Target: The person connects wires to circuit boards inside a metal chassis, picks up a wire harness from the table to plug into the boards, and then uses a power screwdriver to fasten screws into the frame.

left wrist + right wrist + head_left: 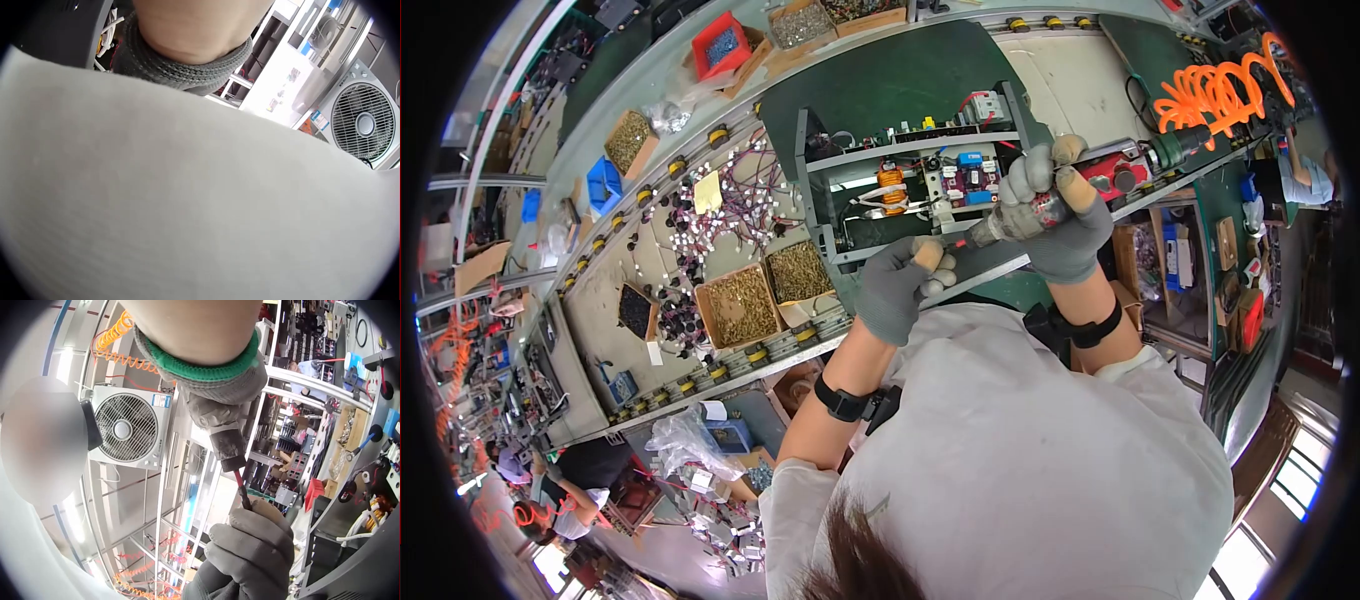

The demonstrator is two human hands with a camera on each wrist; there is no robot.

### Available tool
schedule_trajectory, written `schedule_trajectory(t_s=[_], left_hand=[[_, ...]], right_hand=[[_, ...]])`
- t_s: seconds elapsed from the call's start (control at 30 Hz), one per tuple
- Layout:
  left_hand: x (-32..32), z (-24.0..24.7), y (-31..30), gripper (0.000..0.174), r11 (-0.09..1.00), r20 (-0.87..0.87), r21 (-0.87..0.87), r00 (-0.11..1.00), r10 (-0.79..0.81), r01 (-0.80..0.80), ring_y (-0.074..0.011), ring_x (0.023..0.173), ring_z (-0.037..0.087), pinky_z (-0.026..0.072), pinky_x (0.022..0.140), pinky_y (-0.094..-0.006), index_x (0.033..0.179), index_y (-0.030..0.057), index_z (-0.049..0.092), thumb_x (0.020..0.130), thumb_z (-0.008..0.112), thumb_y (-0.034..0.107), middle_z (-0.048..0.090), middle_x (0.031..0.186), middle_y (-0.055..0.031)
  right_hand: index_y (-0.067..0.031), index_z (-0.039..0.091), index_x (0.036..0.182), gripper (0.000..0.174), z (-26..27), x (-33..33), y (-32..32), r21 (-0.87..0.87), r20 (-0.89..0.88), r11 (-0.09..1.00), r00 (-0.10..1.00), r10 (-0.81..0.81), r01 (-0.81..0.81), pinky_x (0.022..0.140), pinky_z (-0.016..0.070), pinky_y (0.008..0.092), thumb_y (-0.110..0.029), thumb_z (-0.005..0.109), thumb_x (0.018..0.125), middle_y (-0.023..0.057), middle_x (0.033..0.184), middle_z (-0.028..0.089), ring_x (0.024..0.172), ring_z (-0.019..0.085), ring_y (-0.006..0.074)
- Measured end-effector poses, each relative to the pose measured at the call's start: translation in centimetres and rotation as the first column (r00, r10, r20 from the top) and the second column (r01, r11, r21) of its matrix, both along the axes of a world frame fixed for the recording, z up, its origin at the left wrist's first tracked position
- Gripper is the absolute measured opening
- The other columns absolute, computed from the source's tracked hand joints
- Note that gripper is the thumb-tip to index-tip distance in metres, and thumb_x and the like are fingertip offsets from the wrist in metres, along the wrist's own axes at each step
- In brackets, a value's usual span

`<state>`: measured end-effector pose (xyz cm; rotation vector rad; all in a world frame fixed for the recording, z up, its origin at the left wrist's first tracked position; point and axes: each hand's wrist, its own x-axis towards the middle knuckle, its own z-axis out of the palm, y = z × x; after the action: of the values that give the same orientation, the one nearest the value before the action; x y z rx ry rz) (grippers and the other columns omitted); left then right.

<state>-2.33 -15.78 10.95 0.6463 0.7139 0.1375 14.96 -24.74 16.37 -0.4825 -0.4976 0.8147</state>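
A red and silver air screwdriver (1105,172) lies across the near side of an open grey metal chassis (920,150). The gloved right hand (1060,215) grips its taped front part (1015,220). At the tool's tip, the gloved left hand (905,285) pinches the bit with thumb and fingers. In the right wrist view the left hand (250,553) has curled fingers around the end of the dark bit, below the red shaft (239,479). Inside the chassis are an orange-wound coil (891,188) and blue parts (970,162). White cloth fills most of the left wrist view.
Boxes of brass-coloured screws (740,308) and a spread of wired connectors (745,195) lie left of the chassis. A red bin (720,48) stands at the back. An orange coiled hose (1225,95) runs from the tool toward the upper right.
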Motion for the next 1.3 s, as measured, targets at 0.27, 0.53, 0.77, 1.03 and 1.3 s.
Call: schedule_trajectory(t_s=[0.27, 0.53, 0.77, 1.03, 1.3], left_hand=[[0.1, -1.9, 0.5, 0.03, 0.997, 0.25, -0.068, 0.968, -0.027, 0.046, -0.011, 0.072, 0.062, 0.0453, 0.054, -0.0168, 0.109, 0.0019, 0.056, 0.09, 0.06, 0.024, 0.064, 0.09, -0.0117], [2.1, -4.5, 5.0, 0.052, 0.177, -0.38, 0.925, 0.825, 0.417, 0.337, -0.0321, 0.084, 0.063, 0.05, 0.074, -0.0388, 0.122, -0.0032, 0.045, 0.09, 0.054, 0.037, 0.058, 0.109, -0.0205], [5.6, -4.8, 7.7, 0.035, 0.168, -0.769, 0.603, 0.513, 0.382, 0.78, -0.0357, 0.081, 0.064, 0.0495, 0.072, -0.0431, 0.099, 0.0026, 0.061, 0.087, 0.055, 0.035, 0.066, 0.084, -0.019], [6.3, -9.2, 7.3, 0.024, 0.279, -0.487, 0.851, 0.867, 0.104, 0.444, -0.0335, 0.079, 0.064, 0.05, 0.07, -0.0398, 0.102, 0.0094, 0.064, 0.084, 0.053, 0.021, 0.067, 0.084, -0.015], [7.3, -6.9, 8.8, 0.019, -0.482, -0.724, 0.589, 0.688, 0.04, 0.648, -0.0279, 0.081, 0.064, 0.0508, 0.066, -0.0391, 0.1, 0.0093, 0.06, 0.083, 0.054, 0.017, 0.064, 0.089, -0.0098]], right_hand=[[-0.0085, 0.048, 0.096, 0.013, 0.1, 0.0, -0.5, 0.046, -0.087, 0.998, 0.995, -0.044, 0.048, 0.065, 0.0417, 0.0345, -0.012, 0.054, 0.084, 0.0062, 0.077, 0.048, 0.07, 0.046, 0.0188], [-0.0086, 0.05, 0.097, 0.014, 0.5, 0.4, -1.3, 0.023, -0.152, 0.991, 0.98, -0.128, 0.133, 0.07, 0.0425, 0.0351, -0.014, 0.054, 0.084, 0.0063, 0.076, 0.05, 0.071, 0.049, 0.0194], [-0.0078, 0.053, 0.099, 0.018, -0.2, 0.7, -2.1, -0.067, -0.189, 0.978, 0.96, -0.209, 0.2, 0.069, 0.0445, 0.0368, -0.014, 0.055, 0.082, 0.0069, 0.078, 0.052, 0.072, 0.051, 0.0206], [-0.0084, 0.051, 0.099, 0.016, -0.5, 0.8, -2.3, -0.171, -0.151, 0.949, 0.945, -0.29, 0.264, 0.07, 0.0422, 0.0334, -0.016, 0.054, 0.085, 0.0044, 0.078, 0.047, 0.073, 0.047, 0.0181], [-0.0081, 0.052, 0.102, 0.019, -1.1, 1.4, -2.1, -0.202, -0.136, 0.94, 0.943, -0.304, 0.274, 0.071, 0.0434, 0.0332, -0.016, 0.054, 0.085, 0.0046, 0.08, 0.05, 0.074, 0.049, 0.0183]])
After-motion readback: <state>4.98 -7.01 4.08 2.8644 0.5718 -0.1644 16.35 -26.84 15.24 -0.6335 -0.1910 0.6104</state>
